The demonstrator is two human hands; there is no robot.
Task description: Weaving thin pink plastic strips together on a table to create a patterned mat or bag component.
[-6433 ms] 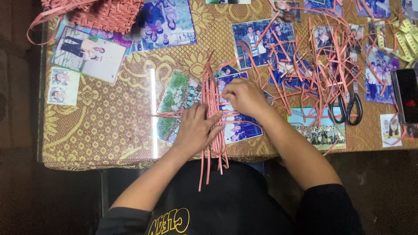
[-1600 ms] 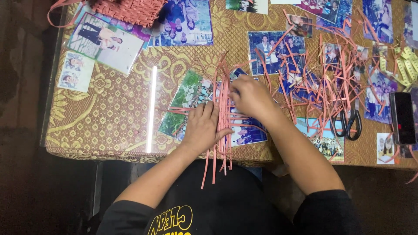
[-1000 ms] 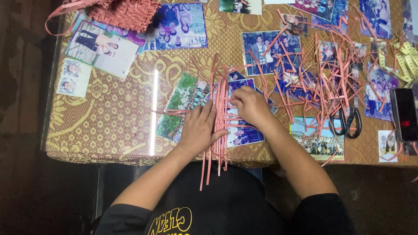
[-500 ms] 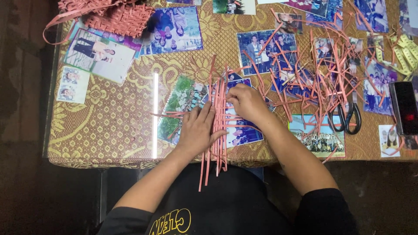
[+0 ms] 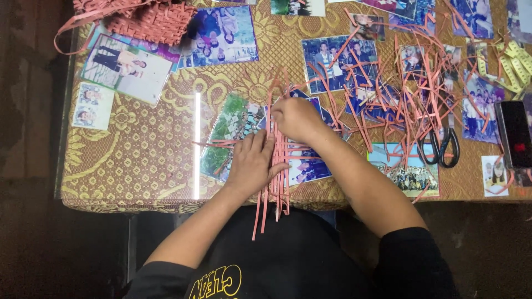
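At the far left of the desk point(image 5: 138, 166), covered in a gold patterned cloth, we see loose photographs point(image 5: 124, 66), and above them a woven pink mat point(image 5: 149, 19) at the top edge. Moving inward, our left hand point(image 5: 252, 163) lies flat with fingers spread, pressing down on a bundle of pink strips point(image 5: 277, 188) that runs toward us and hangs past the desk's near edge. Just beyond it, our right hand point(image 5: 296, 119) is curled, its fingertips pinching the strips at the bundle's upper end, where a few cross strips lie sideways. Farther right, a loose tangle of pink strips point(image 5: 410, 88) lies scattered over more photographs. Black-handled scissors point(image 5: 440, 147) rest beside that tangle, and a dark phone point(image 5: 515, 135) sits near the right edge, with a yellow measuring tape point(image 5: 512, 63) above it.
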